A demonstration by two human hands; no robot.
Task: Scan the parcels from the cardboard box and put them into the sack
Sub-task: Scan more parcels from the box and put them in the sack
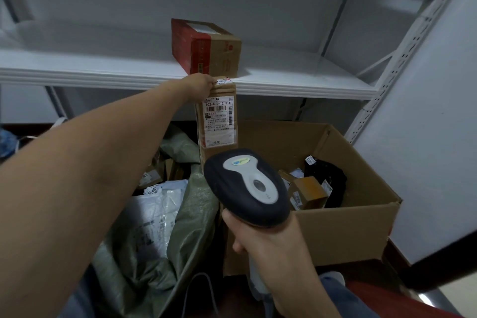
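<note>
Kraft-brown and label-forward: pinching a slim cardboard parcel [219,121] by its top edge with the left hand [200,84], dangling it upright above the gap between sack and box. Gripping a handheld barcode scanner [247,186] by its handle in the right hand [260,240], aiming its head up at the shipping label from just below. Judging this as mid-task, at the scan step. Counting a white poly mailer [152,214] and a few brown boxes [154,175] already in the green woven sack [196,204] on the left. Counting several small cartons [309,192] and a black bagged parcel [333,183] not yet taken from the open cardboard box [348,227] on the right. Expecting only a short swing left and down, with the sack mouth gaping wide and near. Minding the white shelf edge [284,88] right at the parcel's top, and the red-and-brown carton [209,51] sitting on it just above the left hand. Finding open room below and to the near side.
</note>
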